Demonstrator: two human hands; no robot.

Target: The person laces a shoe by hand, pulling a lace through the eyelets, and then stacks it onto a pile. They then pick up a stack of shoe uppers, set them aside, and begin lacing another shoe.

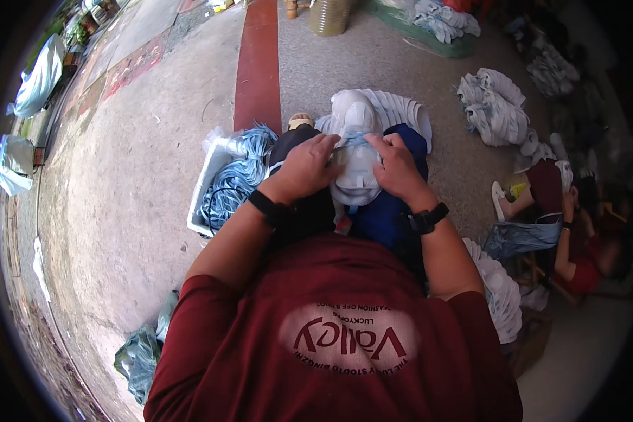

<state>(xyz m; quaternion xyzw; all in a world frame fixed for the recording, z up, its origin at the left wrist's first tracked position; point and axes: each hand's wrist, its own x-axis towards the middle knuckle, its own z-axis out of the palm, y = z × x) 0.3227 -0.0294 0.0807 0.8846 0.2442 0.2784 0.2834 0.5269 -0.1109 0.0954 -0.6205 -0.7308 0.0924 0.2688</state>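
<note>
Across my lap lies a pair of white shoe uppers [359, 176], with a light blue lace [359, 138] running over their middle. My left hand [306, 167] is closed at the left end of the lace, fingers bent over the uppers' edge. From the other side my right hand [399, 167] pinches the lace between thumb and fingers. The exact grip of the fingertips is too small to make out. Just beyond the hands rests a fanned stack of white uppers [406, 119]. Left of my legs stands a white foam box [202, 193] full of light blue laces [232, 193].
Piles of white uppers [496, 109] lie on the floor to the right, with another stack [496, 292] near my right elbow. A co-worker in red [587, 271] sits at the far right. A green plastic bag [144, 355] lies at lower left; a yellowish plastic container [328, 17] stands ahead.
</note>
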